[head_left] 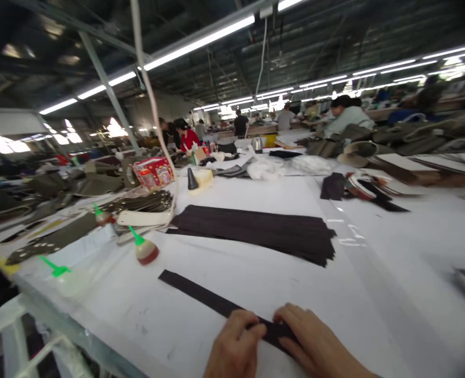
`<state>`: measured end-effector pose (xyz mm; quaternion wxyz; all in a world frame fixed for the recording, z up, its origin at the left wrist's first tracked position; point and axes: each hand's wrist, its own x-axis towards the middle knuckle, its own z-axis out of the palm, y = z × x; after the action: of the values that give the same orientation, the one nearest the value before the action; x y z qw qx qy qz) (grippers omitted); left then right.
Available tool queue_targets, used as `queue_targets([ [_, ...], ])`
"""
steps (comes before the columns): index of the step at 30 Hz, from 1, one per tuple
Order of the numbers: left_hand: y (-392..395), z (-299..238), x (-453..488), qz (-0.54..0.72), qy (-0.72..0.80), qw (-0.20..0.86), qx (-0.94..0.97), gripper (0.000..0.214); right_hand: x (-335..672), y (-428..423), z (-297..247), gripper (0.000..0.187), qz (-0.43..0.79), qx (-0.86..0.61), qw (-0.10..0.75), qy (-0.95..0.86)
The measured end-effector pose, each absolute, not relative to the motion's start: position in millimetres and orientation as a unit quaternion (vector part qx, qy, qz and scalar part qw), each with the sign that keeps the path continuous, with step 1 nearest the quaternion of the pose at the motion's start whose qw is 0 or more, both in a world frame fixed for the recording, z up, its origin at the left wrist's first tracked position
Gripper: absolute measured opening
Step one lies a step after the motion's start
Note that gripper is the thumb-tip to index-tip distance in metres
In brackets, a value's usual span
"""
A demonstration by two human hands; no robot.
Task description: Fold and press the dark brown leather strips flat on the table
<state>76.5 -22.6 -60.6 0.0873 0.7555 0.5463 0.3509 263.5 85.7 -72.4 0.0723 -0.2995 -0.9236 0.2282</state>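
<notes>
A long dark strip (200, 295) lies flat on the white table (256, 273), running from the left toward the bottom centre. My left hand (235, 346) has its fingers curled and pinched on the strip's near end. My right hand (314, 344) lies on the same end just to the right, fingers bent and pressing down on it. Beyond them a broad stack of similar dark strips (256, 231) stretches across the table.
Glue bottles with green nozzles (144, 248) (57, 269) stand to the left, beside grey cut pieces (54, 239). A red box (153, 172) and dark material (334, 185) lie farther back. Other people work at distant tables (187, 137). The table's edge and a white frame (11, 331) are lower left.
</notes>
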Motion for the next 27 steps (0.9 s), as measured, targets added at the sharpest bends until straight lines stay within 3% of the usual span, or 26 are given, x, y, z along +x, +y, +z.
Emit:
queue_targets([
  [3, -11, -59, 70, 0.354, 0.577, 0.120, 0.726, 0.036, 262, 81, -59, 0.028, 0.273, -0.328, 0.083, -0.901],
  [10, -2, -57, 61, 0.222, 0.588, 0.138, 0.765, 0.038, 264, 87, -60, 0.022, 0.318, -0.308, 0.111, -0.890],
  [27, -5, -59, 57, 0.128, 0.558, 0.103, 0.814, 0.051, 285, 82, -71, 0.020, 0.118, -0.196, 0.141, -0.963],
])
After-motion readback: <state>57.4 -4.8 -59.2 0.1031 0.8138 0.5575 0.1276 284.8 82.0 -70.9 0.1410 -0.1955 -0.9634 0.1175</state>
